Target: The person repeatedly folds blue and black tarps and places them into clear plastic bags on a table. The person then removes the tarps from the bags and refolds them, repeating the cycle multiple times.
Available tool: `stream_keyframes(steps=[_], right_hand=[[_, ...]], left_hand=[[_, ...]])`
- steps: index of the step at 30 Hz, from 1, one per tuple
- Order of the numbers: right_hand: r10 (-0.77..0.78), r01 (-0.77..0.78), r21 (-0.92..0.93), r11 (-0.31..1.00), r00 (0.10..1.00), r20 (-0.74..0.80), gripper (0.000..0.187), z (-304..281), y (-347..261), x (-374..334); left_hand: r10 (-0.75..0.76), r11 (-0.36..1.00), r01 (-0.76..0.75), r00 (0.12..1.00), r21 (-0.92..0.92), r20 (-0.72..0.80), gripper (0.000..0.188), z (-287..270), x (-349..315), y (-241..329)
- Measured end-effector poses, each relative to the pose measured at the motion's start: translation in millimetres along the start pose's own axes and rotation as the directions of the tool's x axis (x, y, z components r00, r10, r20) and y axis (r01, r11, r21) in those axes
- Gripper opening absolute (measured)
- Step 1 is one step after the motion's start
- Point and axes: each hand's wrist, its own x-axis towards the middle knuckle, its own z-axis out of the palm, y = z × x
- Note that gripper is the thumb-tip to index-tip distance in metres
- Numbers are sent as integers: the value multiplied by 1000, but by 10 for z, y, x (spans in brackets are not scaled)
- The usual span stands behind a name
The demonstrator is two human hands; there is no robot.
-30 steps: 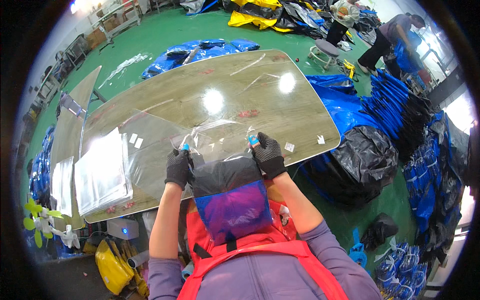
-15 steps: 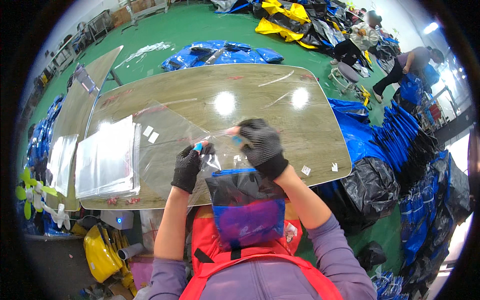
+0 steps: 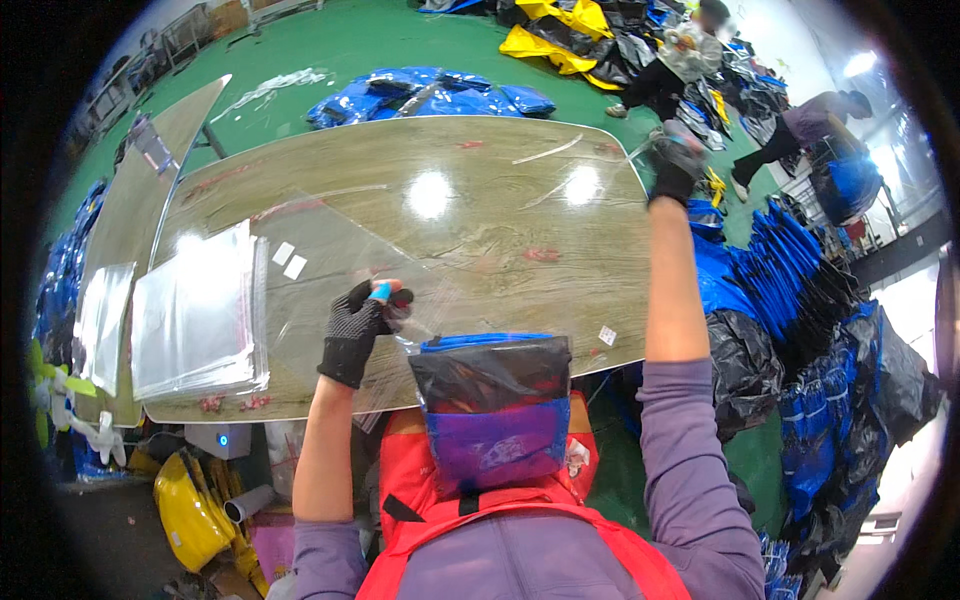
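Observation:
My left hand (image 3: pixel 362 325), in a dark dotted glove with blue wrapping on the thumb, is closed on the edge of a clear plastic bag (image 3: pixel 412 346). Inside that bag is a folded black and blue piece (image 3: pixel 490 405), leaning upright between the table's near edge and my red apron (image 3: pixel 405 475). My right hand (image 3: pixel 677 165), blurred and gloved alike, is stretched out over the table's far right corner. A thin pale strip (image 3: pixel 636 152) seems to trail from its fingers. Beneath and beside my left hand lies a flat, empty-looking clear bag (image 3: pixel 330 250).
A stack of clear bags (image 3: pixel 195 315) lies at left on the wood-patterned table (image 3: pixel 500 240), with small white labels (image 3: pixel 294 266) nearby. Blue packages (image 3: pixel 430 100) lie on the floor beyond. Blue and black bundles (image 3: pixel 790 270) stand at right. Two people (image 3: pixel 680 60) are at the far right.
My right hand has swung from beside my left hand out to the far right corner of the table. My left hand stays near the bag, shifted slightly left in view.

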Motion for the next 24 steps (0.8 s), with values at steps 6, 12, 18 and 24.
stream_keyframes(steps=[6,12,18,24], right_hand=[[-517,-278,893,352,738,434,34,1175,195,-943],[-696,-579,783,-228,659,284,44,803,359,-1479],[-717,521,772,364,685,-125,43,716,635,-2298],[-553,657,679,326,716,-427,33,137,298,-2160]], left_hand=[[-111,986,133,973,-97,201,41,-113,-33,137],[-6,910,132,953,-393,304,47,-65,-389,62],[139,522,-525,830,672,540,27,-199,-919,-88],[489,594,-390,870,704,69,23,371,-642,74]])
